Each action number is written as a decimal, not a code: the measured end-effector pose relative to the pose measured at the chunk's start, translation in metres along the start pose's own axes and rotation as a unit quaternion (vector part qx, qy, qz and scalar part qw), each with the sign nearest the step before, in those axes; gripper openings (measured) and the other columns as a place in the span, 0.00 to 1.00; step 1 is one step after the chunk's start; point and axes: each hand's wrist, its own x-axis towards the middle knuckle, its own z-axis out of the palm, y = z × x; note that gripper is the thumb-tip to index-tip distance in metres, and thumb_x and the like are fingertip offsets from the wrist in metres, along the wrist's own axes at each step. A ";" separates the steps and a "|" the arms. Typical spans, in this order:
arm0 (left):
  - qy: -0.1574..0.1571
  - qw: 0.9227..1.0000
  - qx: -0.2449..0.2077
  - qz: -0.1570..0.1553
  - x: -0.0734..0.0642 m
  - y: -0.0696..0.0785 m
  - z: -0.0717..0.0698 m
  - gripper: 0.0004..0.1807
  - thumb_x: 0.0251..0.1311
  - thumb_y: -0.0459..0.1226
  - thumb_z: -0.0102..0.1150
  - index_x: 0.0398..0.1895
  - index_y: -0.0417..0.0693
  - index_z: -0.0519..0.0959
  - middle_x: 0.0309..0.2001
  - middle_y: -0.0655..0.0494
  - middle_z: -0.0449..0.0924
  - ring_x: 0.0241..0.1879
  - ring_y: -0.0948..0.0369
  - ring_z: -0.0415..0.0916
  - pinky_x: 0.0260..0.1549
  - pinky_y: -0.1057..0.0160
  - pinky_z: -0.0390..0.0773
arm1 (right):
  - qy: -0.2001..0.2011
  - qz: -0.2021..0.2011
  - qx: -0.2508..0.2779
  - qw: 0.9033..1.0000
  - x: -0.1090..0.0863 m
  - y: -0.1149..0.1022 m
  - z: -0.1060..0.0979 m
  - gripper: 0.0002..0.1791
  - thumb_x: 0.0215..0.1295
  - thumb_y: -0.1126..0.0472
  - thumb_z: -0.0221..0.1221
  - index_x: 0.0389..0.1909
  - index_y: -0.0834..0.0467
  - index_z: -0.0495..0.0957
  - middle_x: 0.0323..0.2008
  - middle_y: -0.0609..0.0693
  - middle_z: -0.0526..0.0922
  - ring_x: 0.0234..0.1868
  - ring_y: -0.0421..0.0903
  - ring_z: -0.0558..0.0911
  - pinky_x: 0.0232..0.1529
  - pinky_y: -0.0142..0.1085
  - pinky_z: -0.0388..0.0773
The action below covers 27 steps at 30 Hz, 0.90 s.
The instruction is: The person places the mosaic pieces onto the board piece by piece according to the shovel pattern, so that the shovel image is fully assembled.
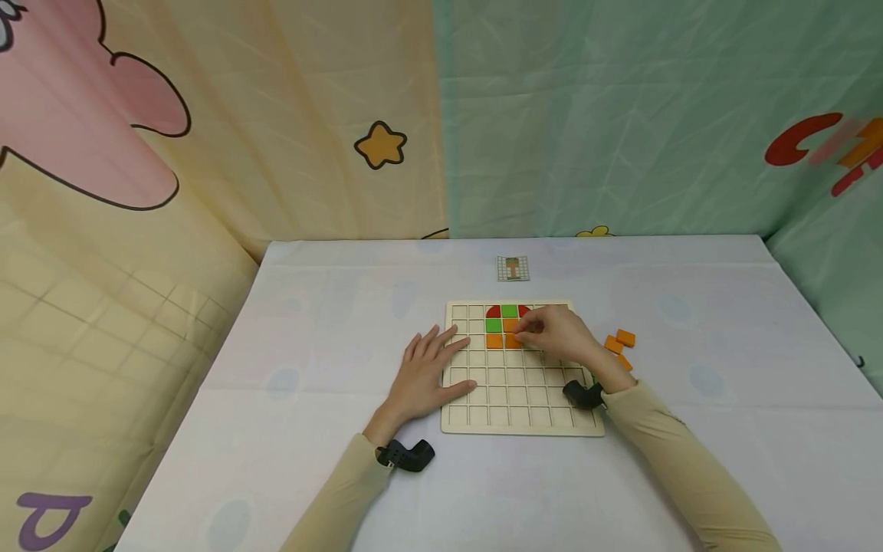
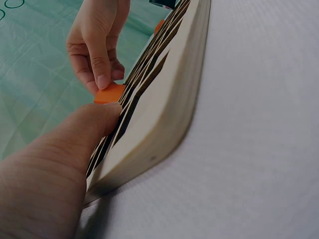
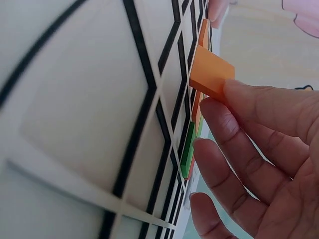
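A wooden grid board [image 1: 517, 395] lies on the table. My right hand [image 1: 560, 336] pinches an orange square tile [image 3: 213, 72] between thumb and fingers. In the right wrist view that tile stands tilted, with one edge at the grid. Near it, other tiles sit in the upper cells: an orange tile [image 1: 494, 341], another orange tile [image 1: 510, 325], green tiles [image 1: 509, 310] and red rounded pieces [image 1: 493, 312]. The right hand partly covers this group. My left hand [image 1: 422, 376] rests with spread fingers over the board's left edge, its thumb [image 2: 102, 118] on the rim.
Several loose orange tiles [image 1: 625, 337] lie right of the board, beside the right forearm. A sliver of green shows by the right wrist. Behind the board lies a small pattern card [image 1: 513, 268]. Printed curtains [image 1: 586, 115] stand along the table's back edge.
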 end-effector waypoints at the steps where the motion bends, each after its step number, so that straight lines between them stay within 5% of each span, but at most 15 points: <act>1: -0.001 1.000 0.000 -0.001 0.000 0.000 0.000 0.39 0.58 0.63 0.50 0.71 0.59 0.62 0.73 0.56 0.51 0.72 0.52 0.41 0.67 0.51 0.36 | 0.000 0.001 -0.001 1.000 0.000 0.000 0.000 0.05 0.59 0.61 0.65 0.35 0.58 0.85 0.30 0.45 0.82 0.27 0.42 0.75 0.30 0.37 0.72; 16: -0.002 1.000 -0.004 0.000 0.001 0.000 0.000 0.38 0.59 0.62 0.51 0.70 0.58 0.62 0.73 0.56 0.51 0.72 0.51 0.41 0.67 0.50 0.36 | 0.002 0.010 -0.009 1.000 0.001 0.004 0.001 0.08 0.59 0.59 0.66 0.38 0.55 0.86 0.33 0.45 0.83 0.28 0.41 0.76 0.31 0.37 0.72; 27: -0.001 1.000 0.000 0.000 0.001 -0.001 0.001 0.39 0.58 0.62 0.51 0.70 0.57 0.63 0.73 0.56 0.51 0.72 0.51 0.41 0.67 0.49 0.37 | 0.036 0.044 -0.005 0.998 -0.023 0.023 -0.028 0.11 0.63 0.54 0.62 0.42 0.56 0.84 0.32 0.46 0.81 0.32 0.45 0.75 0.30 0.39 0.71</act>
